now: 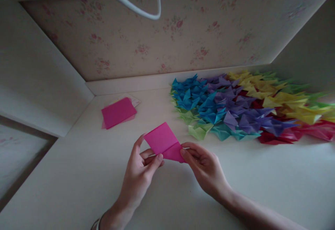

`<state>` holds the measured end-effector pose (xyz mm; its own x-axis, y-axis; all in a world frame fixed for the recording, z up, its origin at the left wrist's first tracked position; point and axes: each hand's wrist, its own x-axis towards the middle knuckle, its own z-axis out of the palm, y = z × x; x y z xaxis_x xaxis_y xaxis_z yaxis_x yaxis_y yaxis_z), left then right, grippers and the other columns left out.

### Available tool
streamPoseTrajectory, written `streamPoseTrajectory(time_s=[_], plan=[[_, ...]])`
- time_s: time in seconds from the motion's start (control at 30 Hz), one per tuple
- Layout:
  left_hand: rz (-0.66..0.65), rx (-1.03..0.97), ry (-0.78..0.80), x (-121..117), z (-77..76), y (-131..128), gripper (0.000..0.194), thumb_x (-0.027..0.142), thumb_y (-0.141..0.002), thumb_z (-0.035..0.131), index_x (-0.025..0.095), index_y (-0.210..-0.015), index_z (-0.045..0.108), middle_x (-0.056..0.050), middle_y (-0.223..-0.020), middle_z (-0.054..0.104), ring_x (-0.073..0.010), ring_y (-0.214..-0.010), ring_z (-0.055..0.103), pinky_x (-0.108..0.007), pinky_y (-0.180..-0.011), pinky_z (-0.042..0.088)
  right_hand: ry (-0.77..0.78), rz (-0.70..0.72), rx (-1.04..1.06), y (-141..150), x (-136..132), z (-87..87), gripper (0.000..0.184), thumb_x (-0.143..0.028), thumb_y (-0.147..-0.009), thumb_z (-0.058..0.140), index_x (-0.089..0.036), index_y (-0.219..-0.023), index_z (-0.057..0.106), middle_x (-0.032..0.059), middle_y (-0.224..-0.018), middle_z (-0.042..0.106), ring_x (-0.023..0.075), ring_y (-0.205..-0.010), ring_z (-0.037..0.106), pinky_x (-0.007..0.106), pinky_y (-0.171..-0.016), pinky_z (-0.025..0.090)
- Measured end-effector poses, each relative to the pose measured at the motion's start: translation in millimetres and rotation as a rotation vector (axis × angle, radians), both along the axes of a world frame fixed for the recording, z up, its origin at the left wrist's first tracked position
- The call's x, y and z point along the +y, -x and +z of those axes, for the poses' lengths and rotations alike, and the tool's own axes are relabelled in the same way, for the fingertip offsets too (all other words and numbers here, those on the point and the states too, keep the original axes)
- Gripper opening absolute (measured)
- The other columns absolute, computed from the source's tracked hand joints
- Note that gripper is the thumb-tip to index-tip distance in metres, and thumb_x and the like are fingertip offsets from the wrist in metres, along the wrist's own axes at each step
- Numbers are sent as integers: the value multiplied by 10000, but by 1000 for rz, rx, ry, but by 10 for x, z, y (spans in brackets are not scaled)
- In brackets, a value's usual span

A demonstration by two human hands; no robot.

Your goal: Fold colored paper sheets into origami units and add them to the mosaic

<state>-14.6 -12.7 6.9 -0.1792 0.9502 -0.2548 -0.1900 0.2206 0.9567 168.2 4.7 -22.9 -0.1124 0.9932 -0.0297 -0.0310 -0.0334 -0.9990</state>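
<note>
I have the left hand point(141, 167) lower centre, index stretched up, thumb angled inward, wrist dropping to the bottom edge. My right hand point(204, 163) sits right of centre, thumb and index pinched, forearm running off lower right. Hands apart.

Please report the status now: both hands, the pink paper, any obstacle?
Left hand and right hand both gripping pink origami paper. Paper folded, crease visible. Folded origami pieces beyond, apart from hands; no obstruction seen.

Folded papers point(222, 108) block ahead of right hand point(202, 163); gap toward paper stack point(119, 113).
</note>
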Motion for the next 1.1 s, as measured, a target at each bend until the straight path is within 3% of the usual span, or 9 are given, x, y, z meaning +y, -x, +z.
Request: streamPoseTrajectory(time_s=[0.23, 0.4, 0.57, 0.7, 0.8, 0.97, 1.1], plan=[[-32, -19, 19, 24, -3, 16, 747, 250, -754, 823, 199, -1372, 407, -65, -991, 768, -162, -762, 728, -257, -721, 585, -1, 12, -19, 10, 0, -15, 211, -382, -919, 649, -207, -1018, 713, 62, -875, 765, 199, -768, 706, 270, -670, 562], [-94, -53, 43, 26, -35, 29, 468, 269, -793, 792, 161, -1198, 582, -47, -896, 776, -180, -841, 737, -253, -780, 585, -6, 9, -19, 7, 16, -9, 216, -379, -915, 655, -206, -1031, 711, 65, -890, 759, 199, -765, 703, 274, -669, 563], [24, -89, 127, 17, -81, 27, 415, 300, -829, 746, 153, -1181, 583, -5, -808, 735, -179, -737, 754, -295, -783, 610, -16, 1, -4, -5, 24, 2, 205, -372, -908, 667, -202, -1013, 712, 70, -910, 756, 202, -787, 699, 279, -696, 562], [22, -79, 16, -3, -87, 32, 448, 310, -877, 685, 220, -1255, 463, 12, -812, 724, -192, -737, 759, -358, -803, 614, -11, 2, 0, -11, 14, -4, 203, -373, -913, 663, -205, -1020, 704, 70, -908, 751, 199, -781, 695, 280, -696, 554], [40, -71, -51, -21, -66, 35, 386, 290, -900, 652, 275, -1196, 404, 50, -802, 700, -176, -730, 749, -366, -805, 611, -16, 4, 9, -12, 12, -7, 196, -376, -914, 662, -212, -1016, 698, 63, -893, 744, 193, -771, 687, 276, -683, 547], [-19, -6, -95, -44, -27, 38, 156, 280, -898, 652, 246, -1003, 542, 52, -832, 633, -144, -760, 698, -329, -793, 619, -3, -6, 53, 1, 38, 10, 223, -406, -899, 675, -201, -984, 698, 59, -855, 734, 189, -755, 667, 271, -670, 533], [-116, 65, -89, -56, 3, 46, 187, 259, -896, 644, 219, -1079, 644, -12, -980, 689, -162, -841, 704, -288, -813, 606, 26, -26, 104, 11, 68, 31, 246, -421, -873, 703, -192, -961, 694, 35, -777, 706, 173, -712, 645, 258, -646, 515]])
